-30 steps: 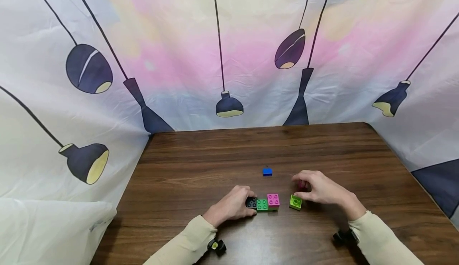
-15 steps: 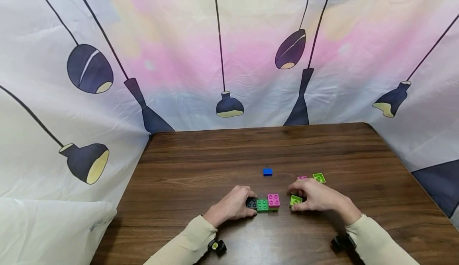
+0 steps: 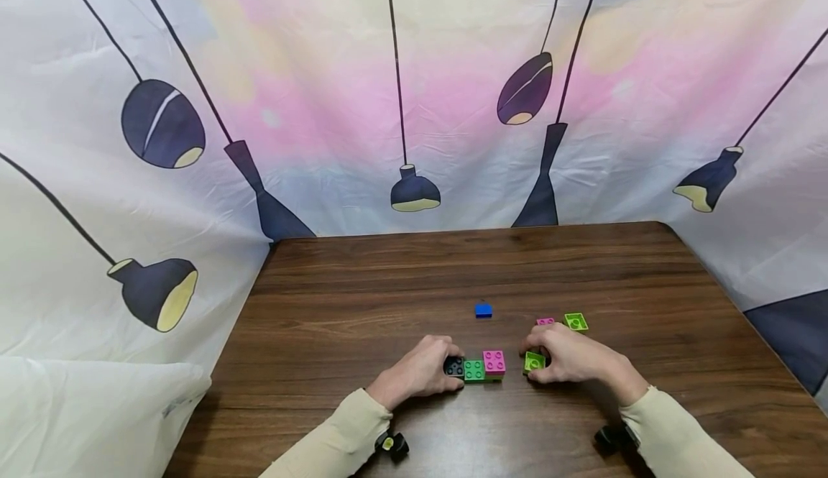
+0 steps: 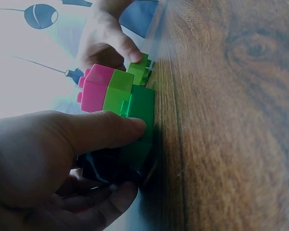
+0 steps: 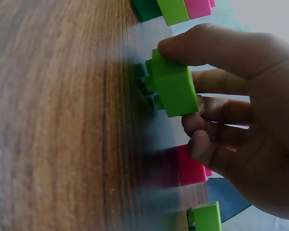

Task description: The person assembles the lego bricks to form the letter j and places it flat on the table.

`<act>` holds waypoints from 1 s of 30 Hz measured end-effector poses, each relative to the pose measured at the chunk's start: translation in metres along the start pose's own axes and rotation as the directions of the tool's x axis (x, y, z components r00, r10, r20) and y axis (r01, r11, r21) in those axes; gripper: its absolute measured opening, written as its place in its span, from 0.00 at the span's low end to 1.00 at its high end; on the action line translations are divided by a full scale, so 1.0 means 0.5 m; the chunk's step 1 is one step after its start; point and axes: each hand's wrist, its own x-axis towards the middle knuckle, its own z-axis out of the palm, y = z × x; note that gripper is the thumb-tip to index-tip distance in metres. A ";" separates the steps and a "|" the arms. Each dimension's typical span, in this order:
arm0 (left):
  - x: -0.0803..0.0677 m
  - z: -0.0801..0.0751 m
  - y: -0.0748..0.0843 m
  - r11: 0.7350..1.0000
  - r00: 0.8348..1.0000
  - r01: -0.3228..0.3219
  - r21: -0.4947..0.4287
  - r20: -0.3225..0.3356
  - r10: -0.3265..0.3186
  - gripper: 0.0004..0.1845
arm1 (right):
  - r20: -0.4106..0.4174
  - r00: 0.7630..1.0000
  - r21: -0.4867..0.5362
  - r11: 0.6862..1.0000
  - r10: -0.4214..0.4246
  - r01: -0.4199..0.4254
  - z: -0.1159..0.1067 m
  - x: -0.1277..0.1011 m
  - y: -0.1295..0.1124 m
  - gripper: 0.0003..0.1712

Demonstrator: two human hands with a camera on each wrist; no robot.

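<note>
My left hand (image 3: 420, 366) grips the left end of a small stack of toy building bricks, thumb along its near side. The stack has a black brick (image 3: 454, 367) and a green brick (image 3: 474, 370). At its right end a pink brick (image 3: 494, 361) sits on a lime green brick (image 4: 118, 89). To the right, my right hand (image 3: 572, 352) pinches a separate lime green brick (image 5: 173, 84) between thumb and fingers. That brick is upside down, studs towards the table. Whether it touches the tabletop I cannot tell.
Behind my right hand lie a loose pink brick (image 3: 545, 321), partly hidden, and an upturned lime brick (image 3: 576, 321). A blue brick (image 3: 483, 310) lies farther back. The wooden table (image 3: 362, 277) meets a lamp-printed cloth (image 3: 336, 104) at its far edge.
My right hand has moved nearer and slightly left, off the loose pink brick, and its fingers now pinch the lime brick. The upturned lime brick behind has come into view. My left hand stays put.
</note>
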 end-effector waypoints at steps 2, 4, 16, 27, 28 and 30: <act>0.000 0.000 0.000 1.000 1.000 0.002 0.001 0.001 -0.002 0.20 | -0.021 1.000 0.009 1.000 -0.003 0.003 -0.001 0.001 -0.001 0.16; 0.000 0.000 0.000 1.000 1.000 0.002 0.004 0.001 -0.002 0.20 | -0.048 0.999 0.014 1.000 -0.003 0.004 -0.003 0.002 -0.001 0.16; -0.001 0.001 0.000 1.000 1.000 -0.006 0.006 -0.005 0.006 0.20 | -0.146 0.989 0.046 0.999 -0.002 0.009 -0.008 0.004 0.000 0.16; -0.002 -0.002 0.002 1.000 1.000 -0.007 0.019 -0.004 0.007 0.19 | -0.191 0.979 0.044 0.996 -0.065 0.075 -0.009 0.006 0.000 0.15; -0.002 -0.002 0.002 1.000 1.000 -0.007 0.020 -0.005 0.007 0.20 | -0.192 0.979 0.041 0.996 -0.065 0.074 -0.010 0.007 0.000 0.15; -0.002 -0.002 0.002 1.000 1.000 -0.006 0.018 -0.005 0.007 0.20 | -0.197 0.978 0.035 0.996 -0.068 0.076 -0.010 0.008 -0.001 0.15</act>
